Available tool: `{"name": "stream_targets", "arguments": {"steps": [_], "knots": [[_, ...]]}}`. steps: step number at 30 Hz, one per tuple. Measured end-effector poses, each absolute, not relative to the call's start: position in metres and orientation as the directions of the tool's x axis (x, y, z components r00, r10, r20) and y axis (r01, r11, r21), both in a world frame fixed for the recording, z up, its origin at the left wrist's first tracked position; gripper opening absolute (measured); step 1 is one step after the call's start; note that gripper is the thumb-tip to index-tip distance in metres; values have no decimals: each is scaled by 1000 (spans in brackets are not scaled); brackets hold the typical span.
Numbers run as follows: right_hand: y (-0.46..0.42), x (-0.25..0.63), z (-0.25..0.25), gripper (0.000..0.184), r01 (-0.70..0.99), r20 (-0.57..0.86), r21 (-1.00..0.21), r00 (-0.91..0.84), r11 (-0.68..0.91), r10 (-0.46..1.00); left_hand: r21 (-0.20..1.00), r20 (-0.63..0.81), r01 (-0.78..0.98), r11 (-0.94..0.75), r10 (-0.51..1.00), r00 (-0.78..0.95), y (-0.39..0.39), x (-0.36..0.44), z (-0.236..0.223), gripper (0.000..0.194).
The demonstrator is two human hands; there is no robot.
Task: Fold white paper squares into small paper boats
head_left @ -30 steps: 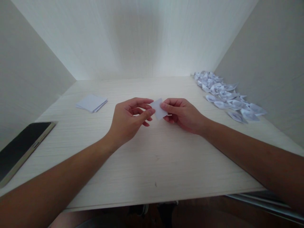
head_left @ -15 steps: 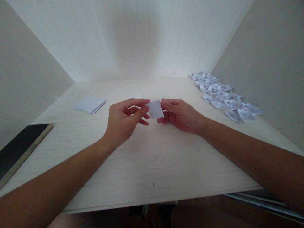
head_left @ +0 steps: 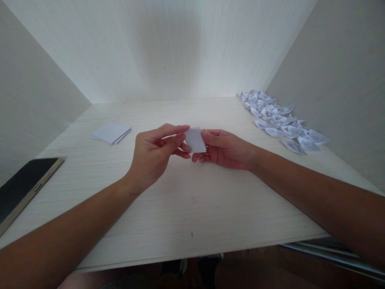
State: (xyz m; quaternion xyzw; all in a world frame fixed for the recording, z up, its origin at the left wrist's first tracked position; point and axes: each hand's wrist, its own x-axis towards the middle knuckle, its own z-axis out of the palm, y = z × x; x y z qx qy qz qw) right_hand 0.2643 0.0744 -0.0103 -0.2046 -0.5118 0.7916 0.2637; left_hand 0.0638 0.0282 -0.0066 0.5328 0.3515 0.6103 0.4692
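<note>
paper (head_left: 195, 140) is being held above the table (head_left: 192, 208): the left hand (head_left: 155, 152) is pinching its left edge, the right hand (head_left: 225, 148) its right, presumably steadying so small a piece. stacked sheets (head_left: 110, 131) are lying at left, seemingly within reach; folded papers (head_left: 278, 120) are crowding the right, apparently out of the way.

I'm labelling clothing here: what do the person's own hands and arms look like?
Left hand and right hand are bare, with no gloves or rings visible. The left forearm and right forearm show no sleeve, watch or bracelet; both leave the frame without a cuff showing.
</note>
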Motion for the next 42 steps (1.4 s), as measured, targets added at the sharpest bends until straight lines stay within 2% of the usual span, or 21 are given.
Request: {"name": "stream_targets", "arguments": {"steps": [6, 9, 14, 19, 23, 26, 29, 32, 34, 36, 38, 39, 42], "knots": [[75, 263, -10, 35, -201, -79, -923, -735, -328, 673, 954, 258, -162, -251, 966, 20, 30, 62, -7, 19], [74, 261, -10, 38, -170, -64, -958, -660, -232, 748, 963, 225, -159, -217, 974, 35, 30, 61, -8, 26], [70, 257, -9, 39, -36, 16, -999, -588, -7, 808, 983, 115, -149, -110, 993, 21, 30, 61, -6, 29], [69, 257, -3, 26, 112, -62, -994, -583, 5, 810, 995, -6, -98, 19, 992, 127, 29, 60, 0, 24], [65, 257, 4, 19, 242, -93, -969, -554, 53, 828, 999, -44, 2, 44, 979, 197, 29, 56, -1, 16], [62, 256, 8, 13, 322, -116, -944, -526, 70, 843, 996, -21, 86, 3, 979, 204, 31, 54, -5, 26], [60, 255, 9, 26, 355, -215, -935, -506, -26, 835, 993, -57, 106, 44, 991, 122, 30, 54, -5, 41], [54, 254, 9, 45, 409, -318, -909, -555, -80, 769, 977, -204, 91, 193, 969, 139, 24, 49, 3, 41], [46, 254, 11, 48, 499, -313, -865, -612, 47, 726, 944, -327, 124, 306, 918, 226, 17, 41, 11, 39], [36, 254, 13, 40, 537, -162, -780, -669, 320, 726, 915, -399, 200, 351, 864, 306, 10, 32, 17, 38], [27, 253, 13, 31, 525, 44, -616, -721, 587, 691, 909, -396, 283, 306, 845, 359, 5, 24, 21, 34], [23, 253, 11, 32, 504, 97, -544, -757, 671, 646, 911, -376, 316, 267, 850, 368, 3, 22, 21, 32], [18, 253, 0, 21, 456, 154, -403, -821, 794, 550, 911, -285, 383, 155, 906, 313, -1, 19, 15, 27]]}}
